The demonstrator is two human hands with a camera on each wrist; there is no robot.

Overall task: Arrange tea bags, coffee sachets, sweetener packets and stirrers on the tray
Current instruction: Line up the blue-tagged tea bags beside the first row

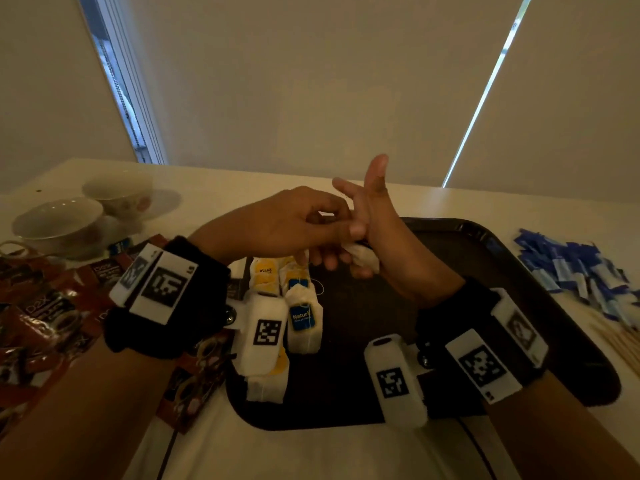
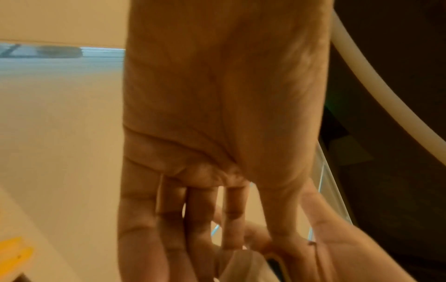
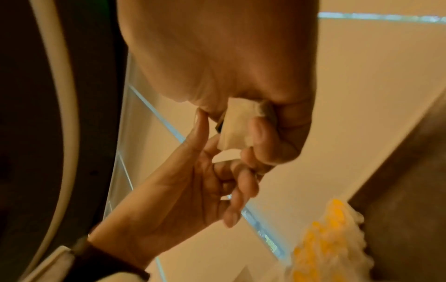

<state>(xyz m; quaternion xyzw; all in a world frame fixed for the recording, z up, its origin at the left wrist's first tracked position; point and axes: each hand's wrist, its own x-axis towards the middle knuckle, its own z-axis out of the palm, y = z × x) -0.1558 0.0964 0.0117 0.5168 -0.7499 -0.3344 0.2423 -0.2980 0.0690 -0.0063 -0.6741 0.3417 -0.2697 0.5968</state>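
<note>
Right hand (image 1: 377, 237) curls lower fingers round tea bag (image 1: 363, 258), frame centre; left hand (image 1: 294, 220) pinches its string; light, soft, tearable; hold by edges.

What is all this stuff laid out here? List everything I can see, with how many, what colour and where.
tray: one, dark, middle of the table
tea bags: several, white with blue or yellow tags, left part of the tray
held tea bag: one, white, in the right hand above the tray
coffee sachets: many, brown-red, on the table left of the tray
sweetener packets: many, blue and white, right of the tray
stirrers: a bunch, pale wood, far right
cups: two, white, far left
table: one, white
left hand: fingers curled, touching the right hand
right hand: grips the held tea bag
</note>
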